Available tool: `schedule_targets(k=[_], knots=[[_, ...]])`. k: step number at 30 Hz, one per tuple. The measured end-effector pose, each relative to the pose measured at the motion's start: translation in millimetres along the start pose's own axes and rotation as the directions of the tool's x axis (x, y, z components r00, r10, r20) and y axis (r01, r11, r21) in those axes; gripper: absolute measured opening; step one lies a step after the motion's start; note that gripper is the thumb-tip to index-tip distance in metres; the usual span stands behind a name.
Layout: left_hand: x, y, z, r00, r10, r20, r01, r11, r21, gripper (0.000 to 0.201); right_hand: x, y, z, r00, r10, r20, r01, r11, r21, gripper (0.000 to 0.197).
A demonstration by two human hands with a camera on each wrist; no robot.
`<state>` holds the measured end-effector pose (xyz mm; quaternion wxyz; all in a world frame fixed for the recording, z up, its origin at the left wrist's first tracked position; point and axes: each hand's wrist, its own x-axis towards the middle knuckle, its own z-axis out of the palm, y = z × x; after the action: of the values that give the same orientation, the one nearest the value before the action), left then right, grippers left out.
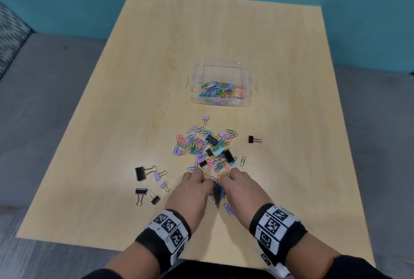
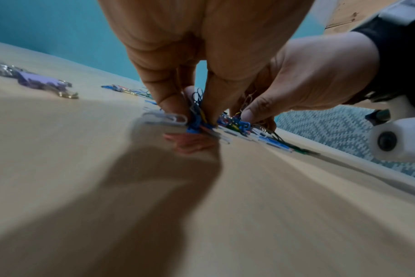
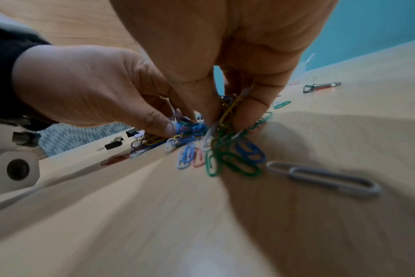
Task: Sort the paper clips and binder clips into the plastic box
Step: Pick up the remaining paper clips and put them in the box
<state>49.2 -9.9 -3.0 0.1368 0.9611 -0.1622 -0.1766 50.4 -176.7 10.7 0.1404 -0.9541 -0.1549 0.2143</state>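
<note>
A clear plastic box (image 1: 246, 77) on the wooden table holds several coloured paper clips. Nearer me lies a mixed pile of paper clips and binder clips (image 1: 210, 148). At its near edge my left hand (image 1: 195, 185) and right hand (image 1: 237, 185) sit side by side, each with curled fingers pinching a bunch of paper clips. In the left wrist view my left hand (image 2: 197, 110) pinches blue clips (image 2: 195, 120). In the right wrist view my right hand (image 3: 228, 116) grips green and yellow clips (image 3: 225, 150). A grey clip (image 3: 325, 178) lies loose beside it.
Black and purple binder clips (image 1: 147, 183) lie in a group left of my hands. One black binder clip (image 1: 254, 139) sits alone to the right of the pile, and a purple one (image 1: 205, 119) lies between pile and box. The table edge (image 1: 112, 249) is close below my wrists.
</note>
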Motion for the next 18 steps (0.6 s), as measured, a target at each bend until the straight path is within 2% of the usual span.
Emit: schedule_targets(k=[3, 7, 10, 12, 14, 16, 18], knots=[[3, 0, -1, 0.999, 0.032, 0.017, -0.033, 0.999, 0.012, 0.045, 0, 2, 0, 0.999, 0.015, -0.034, -0.013, 0.998, 0.057, 0.051], [5, -2, -8, 0.996, 0.073, 0.05, -0.074, 0.997, 0.019, 0.043, 0, 7, -3, 0.997, 0.072, -0.006, -0.07, 0.987, 0.142, 0.022], [5, -5, -13, 0.994, 0.087, 0.071, -0.087, 0.996, -0.009, 0.037, -2, 12, -11, 0.987, 0.122, 0.105, -0.147, 0.948, 0.281, 0.017], [4, -8, -16, 0.996, 0.055, 0.064, -0.048, 0.992, -0.115, 0.028, -2, 17, -17, 0.983, 0.129, 0.134, -0.17, 0.914, 0.368, 0.014], [5, -10, -21, 0.998, -0.029, 0.048, 0.04, 0.966, -0.255, 0.02, -1, 23, -23, 0.978, 0.118, 0.17, -0.181, 0.887, 0.425, 0.015], [7, -13, -30, 0.991, -0.071, 0.111, 0.108, 0.918, -0.381, 0.017, 0, 28, -30, 0.963, 0.118, 0.24, -0.22, 0.86, 0.461, 0.014], [12, -16, -40, 0.987, -0.069, 0.142, 0.131, 0.861, -0.491, 0.015, 2, 30, -40, 0.933, 0.126, 0.338, -0.307, 0.772, 0.557, 0.013]])
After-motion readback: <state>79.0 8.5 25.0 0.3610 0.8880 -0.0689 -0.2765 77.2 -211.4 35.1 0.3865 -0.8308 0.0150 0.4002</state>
